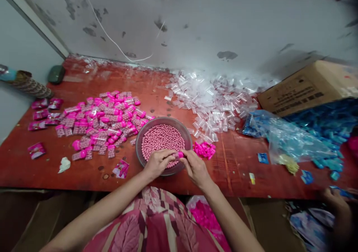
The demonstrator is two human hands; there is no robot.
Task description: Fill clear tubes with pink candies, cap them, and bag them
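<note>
- Both grips pinch one small tube (pixel 176 155): left hand (pixel 159 162) on body, right hand (pixel 195 166) at pink cap end.
- Tube axis lies L-R, over bowl (pixel 145 132) near rim.

This looks like a small, makeshift packing workshop, set up in a plain room rather than a factory. A worn red table (pixel 84 170) stands against a stained, peeling wall (pixel 223 28) with a loose wire (pixel 112 39) hanging down it. Goods lie in bulk heaps: empty clear tubes (pixel 215 103), filled pink-capped tubes (pixel 103 121), a bowl of pink beads (pixel 162 140), blue packets (pixel 327 132), and a cardboard box (pixel 307 86).
</note>
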